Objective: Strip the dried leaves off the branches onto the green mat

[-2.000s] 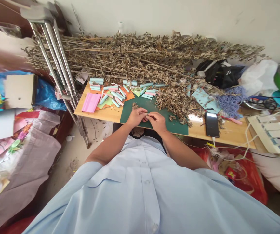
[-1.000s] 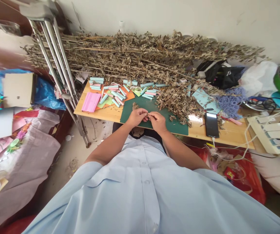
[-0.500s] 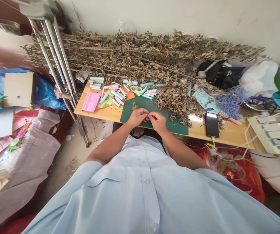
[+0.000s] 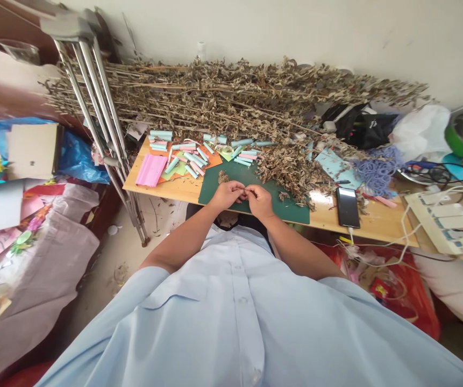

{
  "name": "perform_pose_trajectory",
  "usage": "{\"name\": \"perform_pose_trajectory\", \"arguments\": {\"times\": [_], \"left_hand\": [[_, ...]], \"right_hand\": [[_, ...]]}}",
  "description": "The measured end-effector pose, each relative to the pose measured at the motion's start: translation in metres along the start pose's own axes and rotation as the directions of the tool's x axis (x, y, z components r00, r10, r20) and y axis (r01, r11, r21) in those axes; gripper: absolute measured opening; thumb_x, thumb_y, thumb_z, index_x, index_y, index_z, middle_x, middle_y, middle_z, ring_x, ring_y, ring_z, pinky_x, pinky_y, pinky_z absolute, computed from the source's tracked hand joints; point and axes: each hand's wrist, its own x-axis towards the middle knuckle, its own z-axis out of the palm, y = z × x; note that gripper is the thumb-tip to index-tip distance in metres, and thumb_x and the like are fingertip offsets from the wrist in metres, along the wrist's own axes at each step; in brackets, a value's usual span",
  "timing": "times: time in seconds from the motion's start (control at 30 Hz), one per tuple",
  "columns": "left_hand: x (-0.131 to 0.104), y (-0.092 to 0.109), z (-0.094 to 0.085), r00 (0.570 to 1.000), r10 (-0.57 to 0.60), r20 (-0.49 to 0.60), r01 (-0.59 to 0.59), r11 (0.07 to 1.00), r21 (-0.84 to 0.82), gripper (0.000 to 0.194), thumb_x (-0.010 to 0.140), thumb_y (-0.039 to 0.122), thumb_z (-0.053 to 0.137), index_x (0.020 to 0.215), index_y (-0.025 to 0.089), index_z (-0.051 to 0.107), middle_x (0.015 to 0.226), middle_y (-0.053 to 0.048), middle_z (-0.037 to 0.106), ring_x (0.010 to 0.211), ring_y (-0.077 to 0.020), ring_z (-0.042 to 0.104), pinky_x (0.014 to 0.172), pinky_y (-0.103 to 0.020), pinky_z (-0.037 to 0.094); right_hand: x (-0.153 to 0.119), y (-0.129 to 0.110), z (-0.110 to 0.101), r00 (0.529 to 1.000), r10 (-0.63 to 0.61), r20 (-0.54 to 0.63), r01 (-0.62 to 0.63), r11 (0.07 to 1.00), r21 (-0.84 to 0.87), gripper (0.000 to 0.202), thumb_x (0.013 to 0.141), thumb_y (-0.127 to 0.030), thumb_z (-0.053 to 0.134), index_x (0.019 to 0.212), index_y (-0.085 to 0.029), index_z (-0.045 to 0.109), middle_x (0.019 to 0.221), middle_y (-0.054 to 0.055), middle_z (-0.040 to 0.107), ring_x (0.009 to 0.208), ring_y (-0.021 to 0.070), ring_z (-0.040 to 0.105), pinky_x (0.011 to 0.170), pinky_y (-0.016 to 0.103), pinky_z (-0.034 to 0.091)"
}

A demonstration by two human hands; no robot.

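My left hand (image 4: 228, 195) and my right hand (image 4: 259, 200) meet fingertip to fingertip over the front edge of a green mat (image 4: 296, 211). Both are closed in a pinch, and whatever lies between the fingers is too small to make out. Just behind my left hand a small clump of dried leaves (image 4: 223, 176) rests on the mat. A larger heap of dried leaves (image 4: 283, 169) covers the mat's right part. Behind and left of the mat lie several blue and pink paper rolls (image 4: 194, 159) on coloured sheets, beside a pink folded paper (image 4: 151, 170).
Long dried plant stalks (image 4: 223, 97) span the back of the wooden table (image 4: 183, 192). To the right are a phone (image 4: 348, 207), purple yarn (image 4: 379, 169) and a power strip (image 4: 441, 223) with cables. Metal crutches (image 4: 104, 113) lean at the left.
The view has shifted slightly. My hands remain pinched together over the mat, with my right hand tilted a little differently.
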Motion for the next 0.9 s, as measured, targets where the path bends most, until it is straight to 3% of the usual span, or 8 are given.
{"name": "perform_pose_trajectory", "arguments": {"times": [0.3,0.57,0.9], "left_hand": [[-0.0019,0.0038,0.0010,0.999,0.033,-0.013,-0.032,0.997,0.074,0.007,0.086,0.017,0.066,0.087,0.010,0.068,0.065,-0.001,0.067,0.057,-0.0087,0.064,0.058,-0.020,0.054],[-0.0033,0.0075,0.0021,1.000,0.012,0.007,-0.013,0.984,0.179,0.009,0.089,0.012,0.057,0.082,0.012,0.062,0.060,0.001,0.062,0.050,-0.0070,0.058,0.050,-0.017,0.048],[0.0012,-0.0002,-0.0005,1.000,0.027,-0.010,-0.025,0.987,0.158,0.006,0.090,0.014,0.058,0.087,0.012,0.063,0.065,-0.001,0.065,0.052,-0.0093,0.062,0.052,-0.020,0.050]], "right_hand": [[-0.0038,0.0088,0.0028,0.988,0.154,-0.004,-0.153,0.986,0.073,0.017,0.088,-0.034,0.063,0.094,-0.022,0.073,0.081,0.003,0.074,0.074,0.0192,0.070,0.075,0.035,0.059],[-0.0037,0.0037,0.0013,0.990,0.139,-0.005,-0.138,0.986,0.091,0.017,0.085,-0.035,0.065,0.091,-0.021,0.074,0.082,0.004,0.076,0.073,0.0197,0.071,0.075,0.036,0.059],[0.0035,0.0041,0.0008,0.954,0.291,-0.071,-0.268,0.935,0.231,0.027,0.082,-0.045,0.070,0.090,-0.020,0.071,0.075,0.004,0.074,0.064,0.0203,0.070,0.065,0.036,0.061]]}}
